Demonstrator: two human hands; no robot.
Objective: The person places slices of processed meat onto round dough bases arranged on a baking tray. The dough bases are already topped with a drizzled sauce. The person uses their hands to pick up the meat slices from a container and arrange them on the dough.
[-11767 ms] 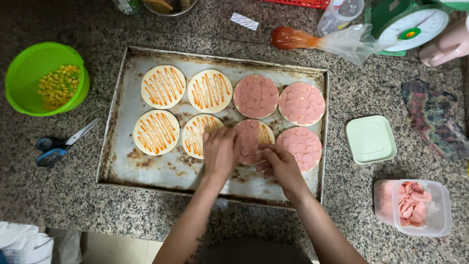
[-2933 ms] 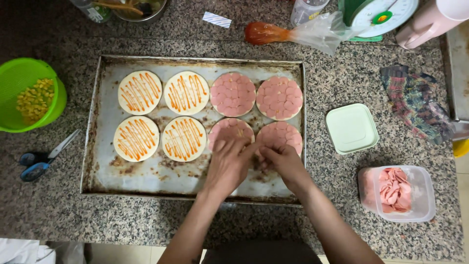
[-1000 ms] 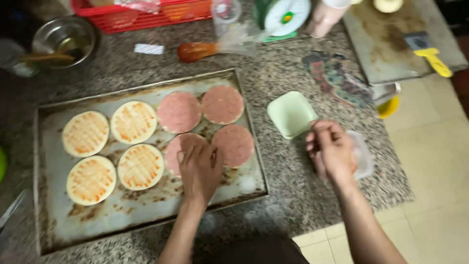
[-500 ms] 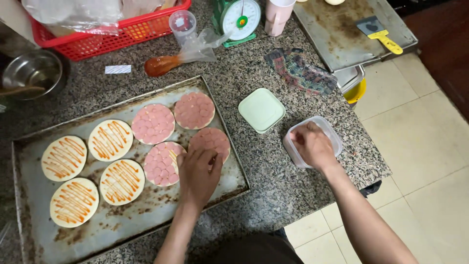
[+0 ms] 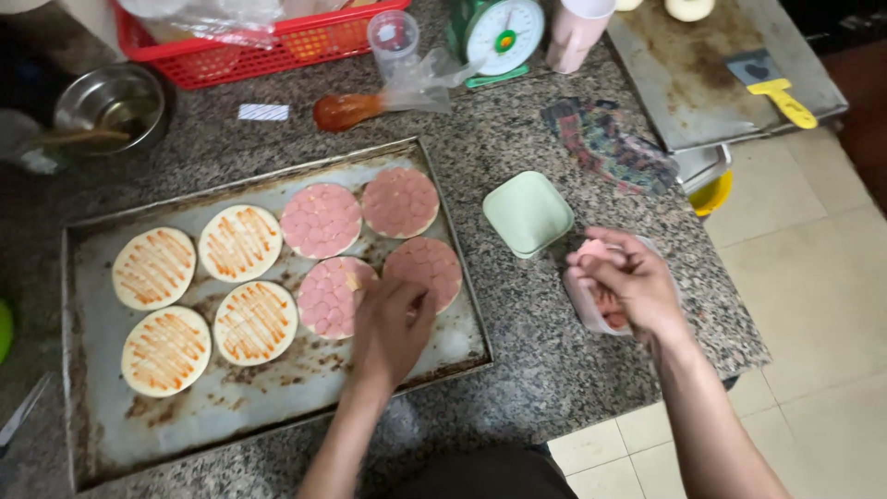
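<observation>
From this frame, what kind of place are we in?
Likely a kitchen prep counter, home or small food business: a granite worktop holds a baking tray of sauced dough rounds, a green kitchen scale, and a tub of sliced meat.

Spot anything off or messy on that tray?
Mostly tidy. The baking tray has brown baked-on smears between the bases, and the lower-middle round near the left hand shows a bare yellowish patch where pink slices don't cover it.

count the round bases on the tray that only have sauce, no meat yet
4, all on the left half of the tray: back left, back right, front left, front right. None look hidden; the left hand lies over the meat-topped ones.
</observation>
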